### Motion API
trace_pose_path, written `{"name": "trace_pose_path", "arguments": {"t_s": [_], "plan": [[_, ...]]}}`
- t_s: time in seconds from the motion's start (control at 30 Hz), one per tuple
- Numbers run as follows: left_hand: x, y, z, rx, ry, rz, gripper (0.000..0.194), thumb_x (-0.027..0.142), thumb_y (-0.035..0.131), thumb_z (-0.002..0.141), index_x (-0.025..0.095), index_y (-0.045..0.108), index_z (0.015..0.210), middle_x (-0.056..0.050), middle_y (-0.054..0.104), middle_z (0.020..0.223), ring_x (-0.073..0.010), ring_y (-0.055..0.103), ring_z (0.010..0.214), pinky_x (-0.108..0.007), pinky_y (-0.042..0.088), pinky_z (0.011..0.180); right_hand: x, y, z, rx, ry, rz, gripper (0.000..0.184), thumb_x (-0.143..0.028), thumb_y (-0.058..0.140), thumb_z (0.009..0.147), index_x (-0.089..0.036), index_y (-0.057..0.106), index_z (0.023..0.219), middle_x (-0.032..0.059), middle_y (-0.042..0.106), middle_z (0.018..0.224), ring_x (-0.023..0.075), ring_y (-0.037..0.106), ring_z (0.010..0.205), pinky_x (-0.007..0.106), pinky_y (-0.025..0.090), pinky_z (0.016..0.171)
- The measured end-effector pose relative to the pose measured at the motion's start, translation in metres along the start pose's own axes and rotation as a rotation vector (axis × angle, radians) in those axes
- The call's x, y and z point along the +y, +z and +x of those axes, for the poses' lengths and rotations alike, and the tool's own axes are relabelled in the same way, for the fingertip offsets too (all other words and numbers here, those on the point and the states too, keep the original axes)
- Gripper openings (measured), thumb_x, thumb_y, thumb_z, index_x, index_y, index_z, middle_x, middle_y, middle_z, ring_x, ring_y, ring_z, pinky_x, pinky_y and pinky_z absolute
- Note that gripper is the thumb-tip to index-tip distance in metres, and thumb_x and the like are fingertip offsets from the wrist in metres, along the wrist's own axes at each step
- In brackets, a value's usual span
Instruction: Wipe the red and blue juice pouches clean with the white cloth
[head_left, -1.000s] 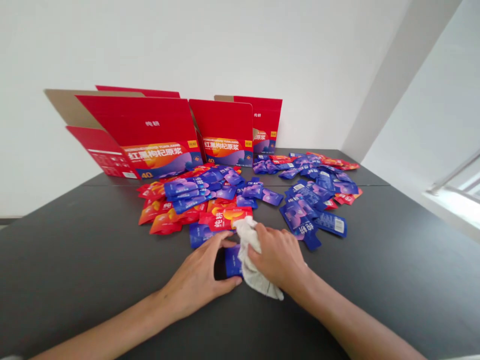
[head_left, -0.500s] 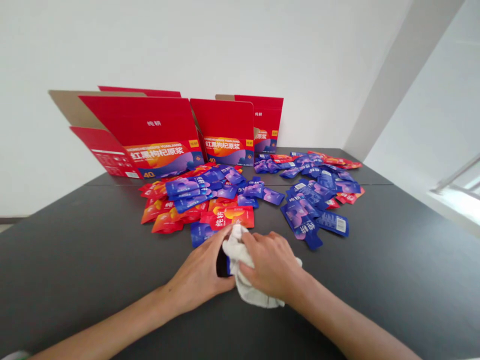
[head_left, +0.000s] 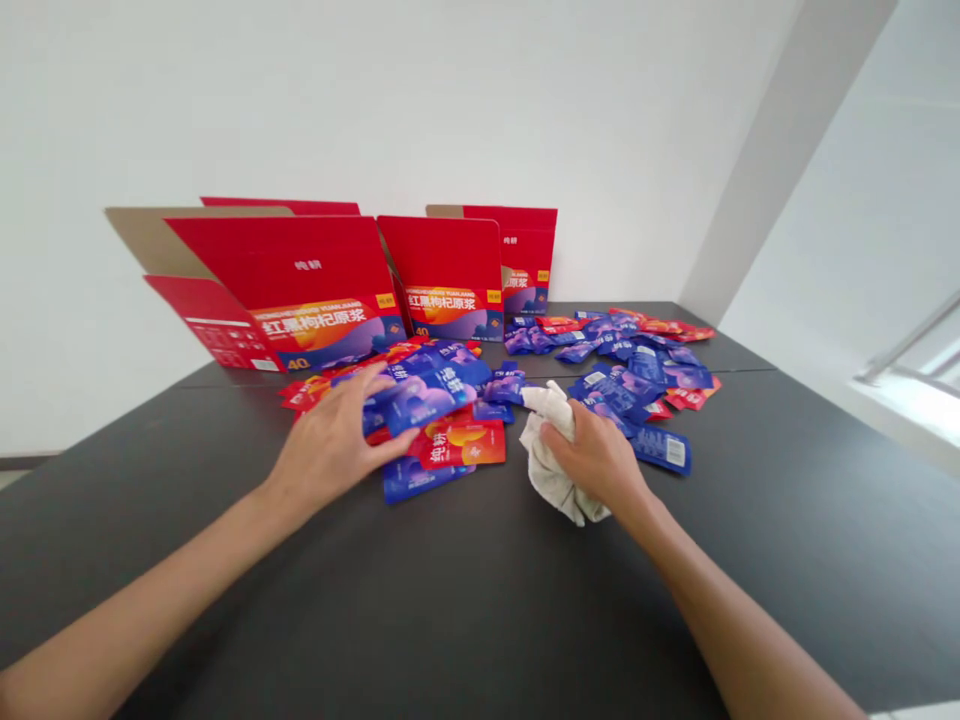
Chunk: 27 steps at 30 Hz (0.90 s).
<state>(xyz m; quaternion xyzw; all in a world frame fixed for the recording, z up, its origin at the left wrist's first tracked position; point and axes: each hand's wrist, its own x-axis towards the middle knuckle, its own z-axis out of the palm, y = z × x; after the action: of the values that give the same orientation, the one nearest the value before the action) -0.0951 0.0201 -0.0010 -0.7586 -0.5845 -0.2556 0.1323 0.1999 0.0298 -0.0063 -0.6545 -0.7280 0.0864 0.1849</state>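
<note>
My left hand [head_left: 330,425] is curved around the left end of a blue pouch [head_left: 431,398] printed with purple shapes, thumb at its lower edge and fingers at its upper edge. The pouch is tilted over the left heap of pouches; whether it touches them I cannot tell. A red pouch [head_left: 469,442] and another blue pouch [head_left: 427,480] lie at the heap's near edge, below my thumb. My right hand [head_left: 596,450] grips a crumpled white cloth [head_left: 551,450] in front of the right heap, partly hiding some of its pouches.
Red cartons with raised flaps stand behind the left heap: a large one [head_left: 300,270], a middle one [head_left: 442,265] and one further back [head_left: 529,250]. A second heap of blue and red pouches [head_left: 622,385] spreads over the right of the dark table [head_left: 465,610]. A white wall [head_left: 637,130] rises behind.
My left hand has moved left and away from me with the blue pouch, to the left heap. My right hand has drawn the cloth off the pouch, right and further from me.
</note>
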Motion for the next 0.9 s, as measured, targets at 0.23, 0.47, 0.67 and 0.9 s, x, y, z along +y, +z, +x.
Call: {"name": "trace_pose_path", "arguments": {"t_s": [0.23, 0.47, 0.67, 0.9], "plan": [[-0.016, 0.030, 0.018, -0.007, 0.020, 0.047, 0.058, 0.044, 0.043, 0.087, 0.016, 0.032, 0.136, -0.012, 0.037, 0.141, -0.0292, 0.030, 0.131, -0.047, 0.022, 0.108, -0.005, 0.013, -0.003, -0.091, -0.057, -0.045, 0.035, -0.047, 0.039, 0.087, -0.020, 0.054, 0.103, 0.0071, 0.066, 0.089, 0.0208, 0.061, 0.080, 0.027, 0.033, 0.061], [0.028, 0.045, -0.004, -0.483, 0.335, -0.114, 0.059, 0.050, 0.044, 0.086, 0.030, 0.028, 0.140, -0.005, 0.033, 0.146, -0.0255, 0.028, 0.134, -0.046, 0.023, 0.107, -0.006, 0.019, -0.007, -0.091, -0.162, -0.047, 0.034, -0.047, 0.040, 0.087, -0.020, 0.055, 0.101, 0.0059, 0.067, 0.085, 0.0206, 0.062, 0.078, 0.027, 0.031, 0.060], [0.033, 0.038, -0.013, -0.327, 0.262, -0.143, 0.056, 0.042, 0.043, 0.089, 0.024, 0.030, 0.140, -0.009, 0.045, 0.135, -0.0249, 0.038, 0.127, -0.042, 0.030, 0.105, -0.007, 0.017, -0.006, -0.079, -0.174, -0.026, 0.033, -0.045, 0.042, 0.086, -0.019, 0.056, 0.100, 0.0057, 0.067, 0.084, 0.0195, 0.061, 0.076, 0.026, 0.031, 0.060], [0.079, 0.025, -0.051, -0.343, 0.079, -0.362, 0.083, 0.040, 0.065, 0.072, 0.025, 0.019, 0.139, -0.007, 0.053, 0.127, -0.0260, 0.049, 0.117, -0.040, 0.040, 0.099, -0.023, 0.002, -0.025, -0.038, -0.206, 0.202, 0.028, -0.041, 0.041, 0.087, -0.020, 0.054, 0.099, 0.0039, 0.066, 0.086, 0.0166, 0.060, 0.073, 0.023, 0.033, 0.059]]}}
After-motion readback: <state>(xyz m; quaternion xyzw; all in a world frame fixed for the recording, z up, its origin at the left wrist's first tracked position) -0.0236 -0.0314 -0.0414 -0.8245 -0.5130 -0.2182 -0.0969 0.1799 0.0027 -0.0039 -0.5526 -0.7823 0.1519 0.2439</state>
